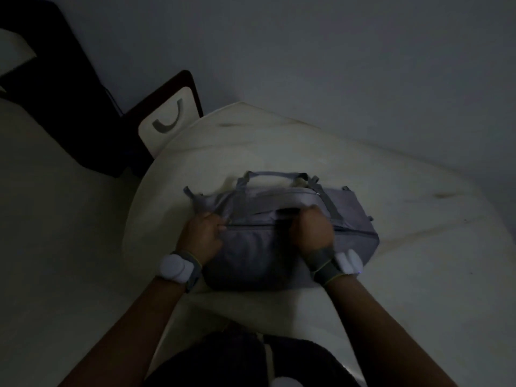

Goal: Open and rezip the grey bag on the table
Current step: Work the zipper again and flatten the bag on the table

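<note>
Currently the grey bag (279, 238) lies flat on the pale round bench (391, 219), near its front edge, carry handles (273, 177) flopped toward the far side; left hand (202, 236) pinches the bag's left end at the zip line, fingers curled on fabric or strap; right hand (312, 227) is fisted at mid-zip, fingers closed on something there, puller itself not visible; dark gap in the zip between the hands; chair (167, 121) stands behind the bench, left side.

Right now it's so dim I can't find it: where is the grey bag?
Head view, centre: the grey bag lies on the pale table, between the left hand and right hand.
</note>
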Demonstrator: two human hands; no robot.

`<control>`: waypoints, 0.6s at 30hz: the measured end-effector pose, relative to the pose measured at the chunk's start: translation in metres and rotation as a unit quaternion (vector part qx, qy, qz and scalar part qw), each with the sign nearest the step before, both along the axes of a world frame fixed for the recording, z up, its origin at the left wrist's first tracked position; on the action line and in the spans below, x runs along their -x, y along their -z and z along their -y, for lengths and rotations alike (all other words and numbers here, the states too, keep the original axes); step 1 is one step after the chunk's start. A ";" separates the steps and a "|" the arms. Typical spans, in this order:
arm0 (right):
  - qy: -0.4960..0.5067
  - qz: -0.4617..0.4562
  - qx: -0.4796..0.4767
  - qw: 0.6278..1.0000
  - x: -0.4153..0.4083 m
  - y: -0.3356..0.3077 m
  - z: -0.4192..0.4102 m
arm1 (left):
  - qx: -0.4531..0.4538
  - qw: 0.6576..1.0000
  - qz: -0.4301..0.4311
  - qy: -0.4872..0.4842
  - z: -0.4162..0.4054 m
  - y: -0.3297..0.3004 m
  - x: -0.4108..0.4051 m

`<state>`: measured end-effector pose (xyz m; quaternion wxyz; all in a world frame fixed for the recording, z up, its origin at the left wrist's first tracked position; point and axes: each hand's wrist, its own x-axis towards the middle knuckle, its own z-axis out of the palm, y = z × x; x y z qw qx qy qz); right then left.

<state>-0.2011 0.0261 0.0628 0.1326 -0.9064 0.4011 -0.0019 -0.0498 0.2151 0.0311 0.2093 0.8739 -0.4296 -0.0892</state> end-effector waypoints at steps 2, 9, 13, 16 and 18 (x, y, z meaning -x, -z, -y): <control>0.062 0.009 0.017 0.998 0.031 0.001 0.029 | -0.024 1.000 0.001 -0.001 0.003 -0.003 0.001; 0.135 0.031 0.041 0.990 0.078 0.016 0.054 | -0.045 0.985 0.127 0.109 0.083 -0.022 0.042; 0.126 0.050 0.028 0.990 0.087 0.019 0.055 | -0.089 0.964 0.117 0.220 0.138 -0.009 0.089; 0.123 0.051 0.030 0.991 0.102 0.025 0.067 | -0.105 0.957 0.120 0.241 0.152 -0.006 0.095; 0.129 0.062 0.030 0.989 0.112 0.026 0.076 | -0.093 0.959 0.107 0.247 0.156 -0.005 0.093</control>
